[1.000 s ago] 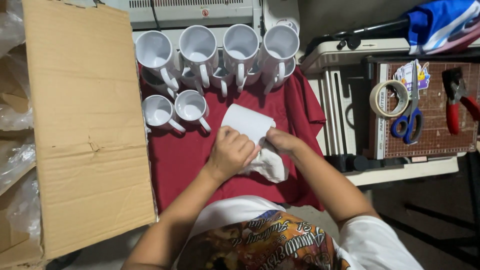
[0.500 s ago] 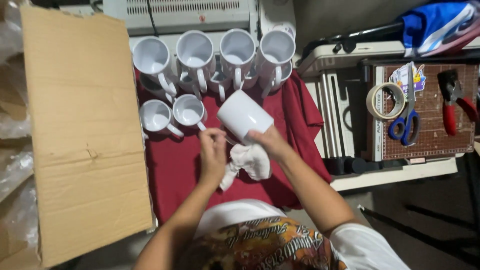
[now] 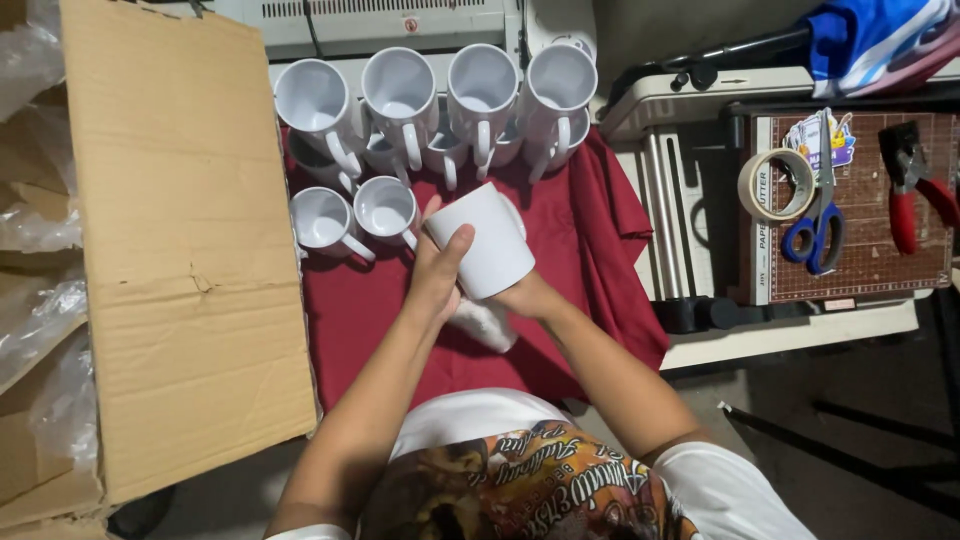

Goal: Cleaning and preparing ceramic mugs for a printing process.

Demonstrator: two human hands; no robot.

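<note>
Both my hands hold a plain white mug (image 3: 487, 245) over a dark red cloth (image 3: 580, 250). The mug is tilted, its bottom toward me. My left hand (image 3: 438, 272) grips its left side with the thumb on top. My right hand (image 3: 528, 296) supports it from below and is mostly hidden behind it. A crumpled white cloth (image 3: 486, 324) sits just under my hands; I cannot tell whether a hand holds it. Two small white mugs (image 3: 352, 215) stand upright right beside my left hand.
Several white mugs (image 3: 440, 95) stand in a row at the back of the red cloth. A large cardboard flap (image 3: 180, 250) and clear plastic wrap (image 3: 40, 300) fill the left. On the right, a cutting mat (image 3: 870, 260) carries a tape roll (image 3: 775, 185), blue scissors (image 3: 815, 235) and red pliers (image 3: 915, 185).
A second ago both hands pressed the white cloth around the mug on the red cloth. The mug has since been lifted and turned, and my left hand has moved from the cloth onto the mug's side.
</note>
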